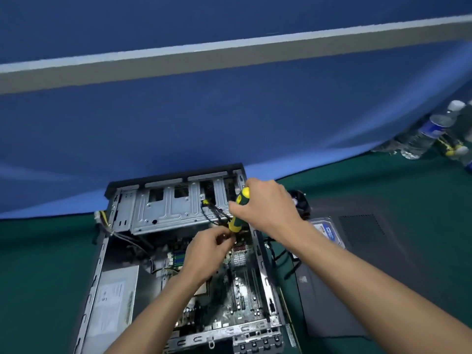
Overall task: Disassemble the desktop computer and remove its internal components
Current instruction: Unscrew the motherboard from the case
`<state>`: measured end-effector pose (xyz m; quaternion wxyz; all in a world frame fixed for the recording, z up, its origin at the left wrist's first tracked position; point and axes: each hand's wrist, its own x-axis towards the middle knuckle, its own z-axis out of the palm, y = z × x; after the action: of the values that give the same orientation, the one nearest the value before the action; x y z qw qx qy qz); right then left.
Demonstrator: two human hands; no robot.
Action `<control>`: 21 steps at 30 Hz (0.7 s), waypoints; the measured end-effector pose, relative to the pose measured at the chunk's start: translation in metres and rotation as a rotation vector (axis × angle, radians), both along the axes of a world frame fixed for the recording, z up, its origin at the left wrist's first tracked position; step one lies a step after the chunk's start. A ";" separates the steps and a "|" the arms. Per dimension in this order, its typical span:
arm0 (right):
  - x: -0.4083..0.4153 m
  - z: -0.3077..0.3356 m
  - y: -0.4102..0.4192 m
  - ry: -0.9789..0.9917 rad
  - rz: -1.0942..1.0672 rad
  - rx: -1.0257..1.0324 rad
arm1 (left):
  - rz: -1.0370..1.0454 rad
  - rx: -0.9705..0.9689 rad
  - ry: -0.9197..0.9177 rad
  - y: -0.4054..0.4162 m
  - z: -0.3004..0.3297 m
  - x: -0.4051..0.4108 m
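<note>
An open computer case of thin grey sheet metal lies flat on the green cloth tabletop, its far end against a blue partition. Inside, a stamped steel drive cage with rectangular cut-outs spans the far end; nearer sits a dusty green circuit board with long slots and a small finned metal block, and a boxy grey power supply with a paper label fills the left side.

The right hand grips a screwdriver with a chunky yellow-and-green handle, held steeply over the cage's right end. The left hand, just below it over the board, has its fingertips curled together near the tool's lower end; what they pinch cannot be told.

Right of the case lie a flat dark panel with a mesh patch, a hard drive and a round fan. Clear plastic bottles stand far right.
</note>
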<state>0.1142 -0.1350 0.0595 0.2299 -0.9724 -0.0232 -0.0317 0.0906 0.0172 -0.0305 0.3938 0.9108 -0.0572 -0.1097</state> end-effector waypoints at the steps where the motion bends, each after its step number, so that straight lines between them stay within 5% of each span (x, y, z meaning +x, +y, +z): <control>1: 0.000 -0.006 0.006 0.002 0.015 -0.002 | 0.032 0.016 0.021 0.004 -0.004 -0.001; 21: -0.010 -0.090 0.025 0.129 -0.115 0.071 | 0.064 0.059 0.113 0.056 -0.096 -0.003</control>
<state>0.1046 -0.1104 -0.0301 0.2629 -0.9634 0.0488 0.0170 0.0874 0.0727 -0.1261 0.3727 0.9158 -0.0025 -0.1497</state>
